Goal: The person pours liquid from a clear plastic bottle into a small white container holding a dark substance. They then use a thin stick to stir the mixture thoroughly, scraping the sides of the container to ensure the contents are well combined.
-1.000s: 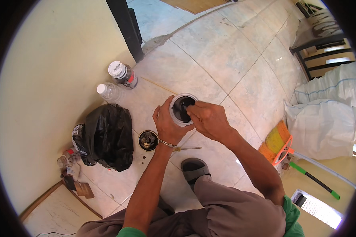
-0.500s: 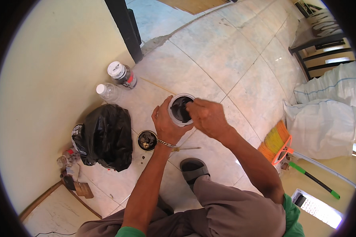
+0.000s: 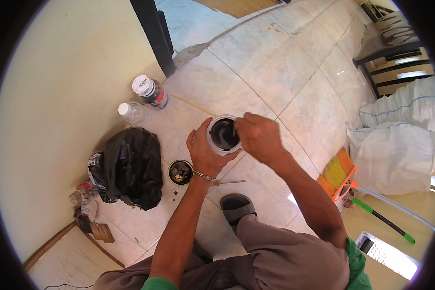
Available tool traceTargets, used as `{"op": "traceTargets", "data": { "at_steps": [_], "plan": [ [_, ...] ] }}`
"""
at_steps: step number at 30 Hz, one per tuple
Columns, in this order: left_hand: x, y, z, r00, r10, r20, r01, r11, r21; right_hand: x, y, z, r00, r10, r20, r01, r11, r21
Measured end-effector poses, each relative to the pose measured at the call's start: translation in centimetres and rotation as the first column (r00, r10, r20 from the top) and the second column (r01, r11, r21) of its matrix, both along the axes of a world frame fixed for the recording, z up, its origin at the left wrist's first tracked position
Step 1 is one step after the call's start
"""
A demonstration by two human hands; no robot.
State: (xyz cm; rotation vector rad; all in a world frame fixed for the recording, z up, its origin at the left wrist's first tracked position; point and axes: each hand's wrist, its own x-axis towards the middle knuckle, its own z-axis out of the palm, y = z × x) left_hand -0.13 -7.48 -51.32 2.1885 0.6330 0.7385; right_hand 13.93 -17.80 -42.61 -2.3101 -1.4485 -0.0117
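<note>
My left hand is wrapped round the side of a round whitish tub with dark, glossy liquid inside. Over the tub's right rim, my right hand is closed in a pinch. What it grips is mostly hidden by the fingers, and its kind cannot be made out. Beside my left wrist, an uncovered tin with dark, crusted contents rests on the floor. Partly behind that wrist lies a screwdriver with a yellowish handle.
Left of me sits a black plastic bag. Beyond it stand a clear bottle and a dark bottle with a white lid by the wall. An orange-and-yellow broom and white sacks are at the right.
My right hand has shifted slightly right, toward the tub's rim, and the streaks on the dark liquid look different. My left hand keeps its hold on the tub, nearly still.
</note>
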Motion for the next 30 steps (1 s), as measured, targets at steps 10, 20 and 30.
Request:
{"op": "traceTargets", "data": {
  "at_steps": [10, 20, 30],
  "plan": [
    [0.2, -0.1, -0.4, 0.999, 0.015, 0.036, -0.017, 0.999, 0.044, -1.6, -0.5, 0.6, 0.990, 0.085, -0.111, -0.085, 0.996, 0.001],
    [-0.2, 0.2, -0.1, 1.000, 0.009, 0.013, -0.009, 1.000, 0.018, -0.9, 0.0, 1.4, 0.978, 0.144, -0.150, -0.151, 0.988, -0.033],
    [-0.4, 0.3, 0.1, 1.000, 0.005, -0.020, -0.004, 1.000, 0.017, -1.6, -0.8, 6.0, 0.991, 0.108, 0.079, -0.113, 0.992, 0.050]
  ]
}}
